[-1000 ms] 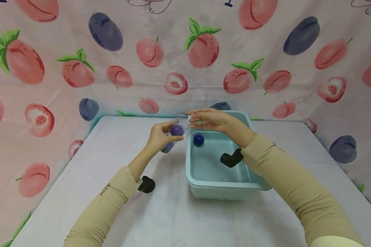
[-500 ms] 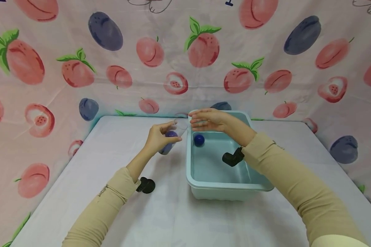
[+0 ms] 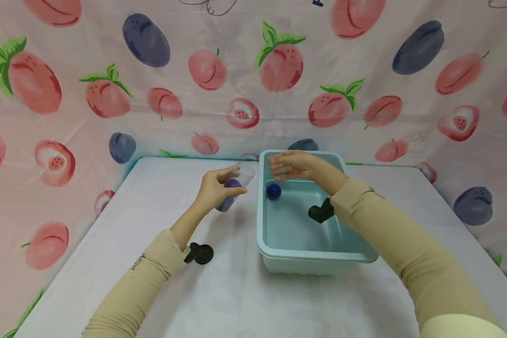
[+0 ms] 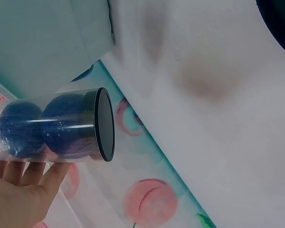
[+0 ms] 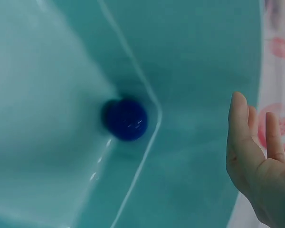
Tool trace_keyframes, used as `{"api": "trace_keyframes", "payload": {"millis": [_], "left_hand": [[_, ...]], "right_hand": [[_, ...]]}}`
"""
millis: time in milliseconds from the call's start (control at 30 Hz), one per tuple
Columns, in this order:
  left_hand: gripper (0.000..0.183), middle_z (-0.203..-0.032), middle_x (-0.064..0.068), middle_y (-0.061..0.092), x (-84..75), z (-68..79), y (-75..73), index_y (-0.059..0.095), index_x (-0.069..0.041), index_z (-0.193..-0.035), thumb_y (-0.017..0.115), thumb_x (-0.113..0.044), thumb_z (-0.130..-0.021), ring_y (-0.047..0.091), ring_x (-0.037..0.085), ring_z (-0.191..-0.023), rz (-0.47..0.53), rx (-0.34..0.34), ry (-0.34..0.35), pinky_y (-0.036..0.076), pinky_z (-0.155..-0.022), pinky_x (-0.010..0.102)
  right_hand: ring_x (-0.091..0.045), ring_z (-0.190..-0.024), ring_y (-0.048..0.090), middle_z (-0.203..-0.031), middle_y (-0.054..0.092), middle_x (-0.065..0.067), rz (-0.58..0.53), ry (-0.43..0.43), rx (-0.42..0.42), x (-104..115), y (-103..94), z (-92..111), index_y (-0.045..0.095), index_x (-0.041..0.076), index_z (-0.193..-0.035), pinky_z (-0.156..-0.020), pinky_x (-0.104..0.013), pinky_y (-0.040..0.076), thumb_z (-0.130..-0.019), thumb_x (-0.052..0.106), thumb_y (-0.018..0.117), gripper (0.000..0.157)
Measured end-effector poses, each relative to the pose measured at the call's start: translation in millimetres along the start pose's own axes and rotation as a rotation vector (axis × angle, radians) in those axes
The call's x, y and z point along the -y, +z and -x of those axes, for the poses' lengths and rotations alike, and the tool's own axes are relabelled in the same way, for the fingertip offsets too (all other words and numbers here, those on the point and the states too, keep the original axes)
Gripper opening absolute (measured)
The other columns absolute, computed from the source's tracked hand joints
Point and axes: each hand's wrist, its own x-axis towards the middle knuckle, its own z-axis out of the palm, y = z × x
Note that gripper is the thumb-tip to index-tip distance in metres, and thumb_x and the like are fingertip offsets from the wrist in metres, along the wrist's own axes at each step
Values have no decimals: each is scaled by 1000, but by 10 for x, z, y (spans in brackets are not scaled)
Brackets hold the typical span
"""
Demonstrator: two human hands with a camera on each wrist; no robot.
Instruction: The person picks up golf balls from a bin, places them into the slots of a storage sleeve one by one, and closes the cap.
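Note:
My left hand (image 3: 213,190) grips a clear plastic tube (image 3: 245,173) left of the pale blue basin (image 3: 259,225). The tube leans with its open rim up towards the basin. In the left wrist view, two blue balls (image 4: 69,124) lie inside it, one behind the other, and its bottom end has a black cap (image 4: 105,124). My right hand (image 3: 293,164), fingers loosely extended and holding nothing, hovers over the far part of the basin. A single dark blue ball (image 5: 127,119) sits in the basin's far left corner.
A black round disc (image 3: 203,254) lies on the white table (image 3: 219,300) beside the left sleeve. Black wrist gear (image 3: 321,212) hangs from the right cuff over the basin. Fruit-patterned cloth (image 3: 219,112) stands behind the table.
The tube has tipped slightly back upright and left; the upper ball has slid down from near its mouth. My right hand has drawn right, away from the tube's rim.

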Motion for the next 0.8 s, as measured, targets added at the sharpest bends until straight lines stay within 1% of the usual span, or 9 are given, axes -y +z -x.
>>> {"api": "trace_keyframes", "payload": {"millis": [100,233,400,533,633,667,700,733,800], "left_hand": [[63,-125,12,63,5,7,-15,56,-11,-132,81,-16,-74,60,30,-113,-1,6,-1,49,-95,46],[64,-125,12,63,19,16,-28,56,-12,-132,81,-17,-73,60,30,-114,3,12,-11,49,-96,46],[65,-127,11,62,33,23,-43,55,-14,-132,81,-18,-73,59,30,-115,-4,14,-24,48,-96,47],[64,-127,12,62,39,32,-45,55,-14,-132,81,-17,-74,59,31,-115,-1,22,-22,48,-96,47],[64,-126,12,62,44,34,-39,56,-13,-132,81,-16,-73,59,31,-115,-2,26,-17,48,-96,47],[64,-125,12,63,46,31,-36,56,-13,-132,81,-16,-73,60,31,-115,-2,25,-15,49,-96,47],[64,-124,12,63,50,28,-33,56,-13,-132,81,-16,-73,60,31,-114,-3,25,-14,49,-95,47],[64,-124,12,63,50,27,-32,56,-13,-132,81,-16,-73,60,31,-114,-4,24,-14,49,-95,47],[64,-123,12,64,50,30,-30,56,-13,-132,81,-16,-73,59,31,-115,-2,27,-15,48,-96,46]], "right_hand": [[-38,-139,28,-151,24,-25,14,25,6,-46,-43,-68,26,-2,-146,-112,-45,31,-101,14,38,49],[-41,-138,28,-149,25,-27,26,44,-5,-120,-88,-148,25,-4,-146,-113,-46,31,-100,14,41,51],[-43,-135,32,-143,30,-30,81,46,-34,-229,-143,-224,26,-8,-144,-111,-46,33,-101,12,38,49],[-42,-133,35,-131,40,-25,95,77,-58,-315,-176,-287,28,-9,-142,-109,-45,36,-101,13,39,48],[-41,-132,36,-130,41,-25,98,91,-71,-360,-188,-320,29,-9,-142,-109,-46,37,-100,12,41,49],[-41,-132,36,-133,40,-26,99,95,-69,-376,-203,-335,29,-8,-143,-107,-45,39,-99,13,43,50],[-40,-128,41,-132,42,-26,87,101,-63,-459,-307,-477,33,-7,-141,-104,-45,42,-97,15,50,52],[-39,-122,47,-128,46,-25,93,95,-58,-498,-355,-531,42,-5,-137,-100,-44,46,-94,17,57,51],[-39,-121,49,-130,45,-27,110,104,-71,-534,-372,-558,44,-5,-135,-97,-44,49,-92,18,59,50]]}}
